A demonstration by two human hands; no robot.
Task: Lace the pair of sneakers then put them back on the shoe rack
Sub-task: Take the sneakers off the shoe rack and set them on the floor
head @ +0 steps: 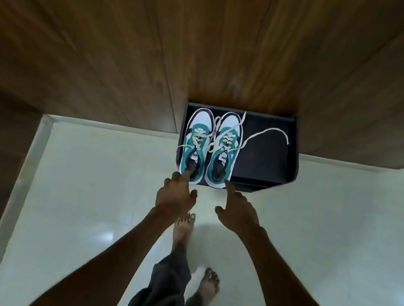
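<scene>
Sneakers sit side by side on the left half of the dark shoe rack (293, 151), toes toward the wooden wall (162, 27), heels at the rack's front edge: the left sneaker (196, 143) and the right sneaker (224, 150), both teal and white. Their white laces (259, 133) look loose; one long end trails across the bare right part of the shelf, and another hangs off the left side of the rack. The left hand (175, 196) reaches the heel of the left sneaker with its forefinger dipped into the collar, the other fingers relaxed, so I judge it touches rather than clasps the shoe. The right hand (238, 211) is spread, forefinger pointing at the heel of the right sneaker and just short of it or barely touching; I cannot tell which, and it grasps nothing. Several risks follow from this layout. Hooking a shoe by one finger gives weak control, so it could tip or slip off the front edge onto the glossy tiled floor (342, 228). The trailing lace could snag on the rack's rim or drag the neighbouring shoe along. A bare foot (183, 232) stands close below the rack, where a dangling lace could be stepped on.
</scene>
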